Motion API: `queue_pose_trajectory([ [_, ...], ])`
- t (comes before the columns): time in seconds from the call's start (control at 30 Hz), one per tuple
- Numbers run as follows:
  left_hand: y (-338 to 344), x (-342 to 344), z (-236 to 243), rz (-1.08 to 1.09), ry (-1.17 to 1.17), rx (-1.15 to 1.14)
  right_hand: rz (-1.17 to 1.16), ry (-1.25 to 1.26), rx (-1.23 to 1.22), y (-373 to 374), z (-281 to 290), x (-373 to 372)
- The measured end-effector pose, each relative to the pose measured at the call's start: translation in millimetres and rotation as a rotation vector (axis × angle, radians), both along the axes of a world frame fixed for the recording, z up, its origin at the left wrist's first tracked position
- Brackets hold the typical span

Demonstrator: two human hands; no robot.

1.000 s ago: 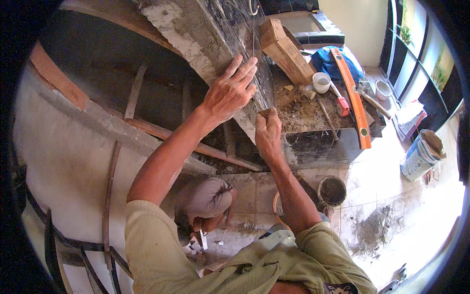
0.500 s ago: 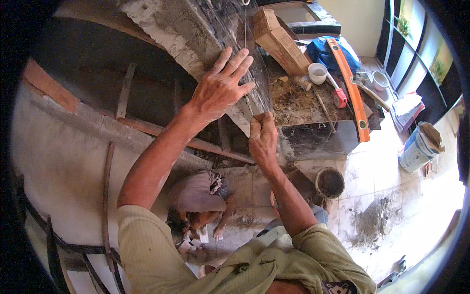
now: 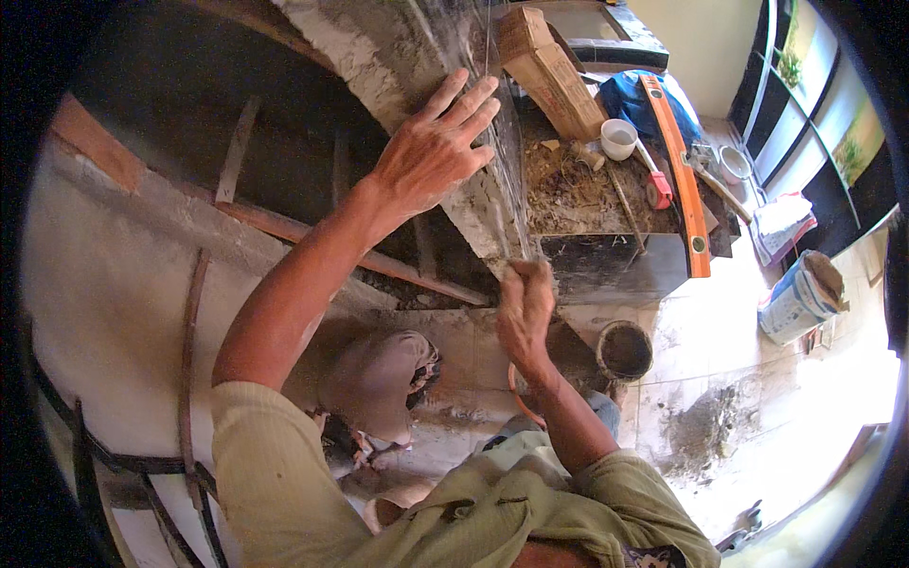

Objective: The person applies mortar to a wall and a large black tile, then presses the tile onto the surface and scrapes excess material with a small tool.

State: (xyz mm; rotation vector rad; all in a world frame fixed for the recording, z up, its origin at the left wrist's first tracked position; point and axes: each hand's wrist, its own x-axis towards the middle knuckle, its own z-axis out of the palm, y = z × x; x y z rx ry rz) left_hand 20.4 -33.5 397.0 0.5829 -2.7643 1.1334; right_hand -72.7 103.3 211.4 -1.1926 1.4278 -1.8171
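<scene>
A rough, cement-smeared ledge slants down from the top of the view, its right edge dark and shiny. My left hand lies over this ledge with fingers stretched and spread, holding nothing. Above its fingertips a thin string runs from the top edge of the view. At the ledge's lower end is my right hand, its fingers curled and pressed together. What they pinch is hidden; I cannot tell whether it is the string.
Right of the ledge, a dirt-covered counter bears a cardboard box, a white cup, an orange spirit level and a hammer. Below are a mortar bucket, a crouching co-worker and an open sack.
My right hand has moved down to the ledge's lower end, still closed. My left hand has shifted slightly upward along the ledge. The crouching co-worker has bent over further.
</scene>
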Motion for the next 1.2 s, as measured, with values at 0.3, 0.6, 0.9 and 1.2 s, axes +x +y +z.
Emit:
queue_pose_trajectory([
  [0.3, 11, 10, 3, -0.019, 0.030, -0.009, 0.189, -0.192, 0.173, -66, 6, -75],
  [0.6, 48, 13, -158, 0.187, 1.340, 0.272, 0.537, -0.315, 0.165, -152, -4, -62],
  [0.9, 31, -17, -175, 0.380, 1.721, 0.564, 0.724, -0.281, 0.162, -162, -27, -55],
  [1.2, 15, -23, -183, 0.164, 1.918, 0.434, 0.767, -0.195, 0.234, -168, -24, -64],
])
